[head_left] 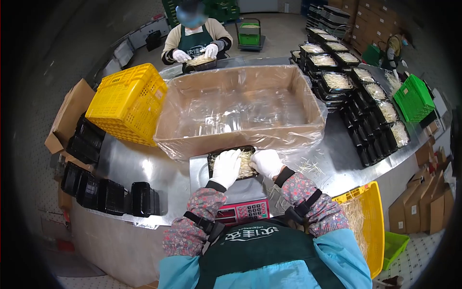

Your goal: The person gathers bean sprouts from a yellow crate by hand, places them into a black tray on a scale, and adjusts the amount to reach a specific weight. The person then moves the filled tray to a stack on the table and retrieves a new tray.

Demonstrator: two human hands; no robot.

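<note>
Tray: a black tray (217,156) sits on the scale platform (199,169), just in front of the big box, heaped with pale sprouts (246,167).
Left hand: the gloved left hand (226,166) lies palm down on the sprouts, fingers spread, gripping nothing.
Right hand: the right hand (266,163) is cupped over the tray's right end; whether it grips the rim cannot be told.
Big box: a cardboard box (240,138) lined with clear plastic (240,106), holding only the liner.
Other containers: filled trays (337,82) stacked in rows at the right; empty black trays (110,195) in stacks at the left; a yellow crate (127,103) on its side; a second yellow crate (373,207) with sprouts beside the right elbow; a green crate (413,98) far right.
Room to move: the scale is hemmed by the box ahead; bare steel lies to either side.
Surface: a curved metal table (139,166) with loose sprouts (308,167) scattered on it.
Beyond: a co-worker's gloved hands (182,56) over another tray; cartons (418,207) on the floor.
</note>
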